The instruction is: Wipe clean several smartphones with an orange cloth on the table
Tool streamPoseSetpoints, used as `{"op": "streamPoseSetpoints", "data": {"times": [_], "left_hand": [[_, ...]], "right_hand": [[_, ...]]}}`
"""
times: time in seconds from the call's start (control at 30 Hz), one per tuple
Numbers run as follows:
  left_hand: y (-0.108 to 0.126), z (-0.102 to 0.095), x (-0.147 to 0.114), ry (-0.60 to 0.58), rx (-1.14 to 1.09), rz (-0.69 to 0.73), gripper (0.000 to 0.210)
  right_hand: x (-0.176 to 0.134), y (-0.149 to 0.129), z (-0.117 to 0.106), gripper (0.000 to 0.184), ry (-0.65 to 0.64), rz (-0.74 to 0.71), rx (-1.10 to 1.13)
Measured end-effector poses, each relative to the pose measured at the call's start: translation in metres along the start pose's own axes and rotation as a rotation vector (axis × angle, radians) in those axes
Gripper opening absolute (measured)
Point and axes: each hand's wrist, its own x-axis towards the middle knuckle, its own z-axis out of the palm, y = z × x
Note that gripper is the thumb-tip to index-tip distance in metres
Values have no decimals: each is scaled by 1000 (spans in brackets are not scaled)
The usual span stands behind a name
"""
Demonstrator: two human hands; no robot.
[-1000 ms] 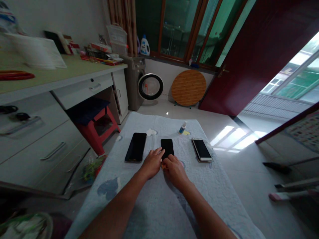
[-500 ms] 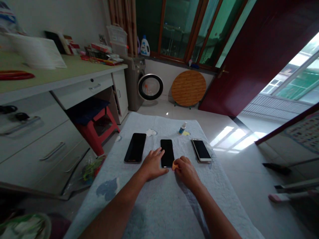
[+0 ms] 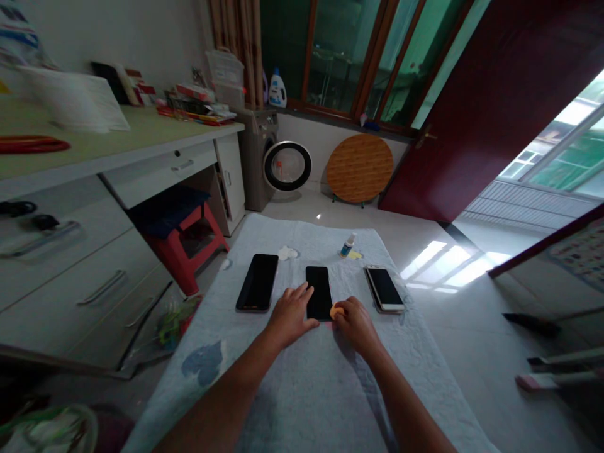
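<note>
1. Black glass: middle phone [image 3: 318,291] is lying at frame centre on the pale blue cloth [image 3: 302,390], between a larger black phone [image 3: 258,290] and a white-edged phone [image 3: 384,287].
2. Left hand [image 3: 289,313] is resting open, fingers spread, bracing the phone's left edge.
3. Right hand [image 3: 355,319] is pinching a small orange pad [image 3: 336,310] at the phone's lower right corner.
4. Risk: uneven pressure could be sliding the phone across the cloth or leaving smears.

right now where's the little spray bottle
The spray bottle stands upright at the far end of the cloth, beyond the middle phone and the white phone.
</note>
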Motion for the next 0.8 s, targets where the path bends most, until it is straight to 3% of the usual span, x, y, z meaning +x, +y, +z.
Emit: {"op": "streamPoseSetpoints", "data": {"times": [0.33, 0.57, 0.8], "left_hand": [[1, -3, -1, -10, -20, -10, 74], [3, -6, -1, -24, -40, -27, 71], [3, -6, -1, -22, -43, -29, 72]], "right_hand": [[64, -11, 9, 28, 69, 65, -281], [115, -9, 11, 30, 6, 39, -416], [137, -10, 5, 29, -106, -72, -462]]}}
